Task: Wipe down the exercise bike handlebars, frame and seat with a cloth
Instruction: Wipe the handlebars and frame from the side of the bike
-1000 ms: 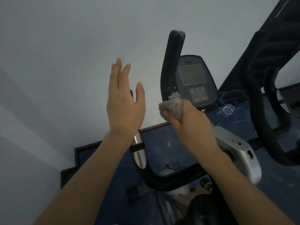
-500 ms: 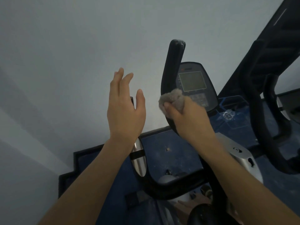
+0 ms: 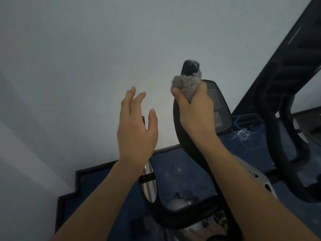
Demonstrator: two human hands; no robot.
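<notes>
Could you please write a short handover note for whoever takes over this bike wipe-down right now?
Right hand: closed on the grey cloth, wrapped around the right handlebar just under its tip.
Left hand: open, empty, raised in front of the left handlebar, not touching it.
Done: the cloth is up near the top of the right handlebar.
Left: its tip, the left handlebar, frame and seat; the seat is out of view.

Fuzzy grey cloth [image 3: 186, 86]; matt black handlebar [image 3: 184, 136]; glossy metal sensor plate [image 3: 148, 183].
</notes>
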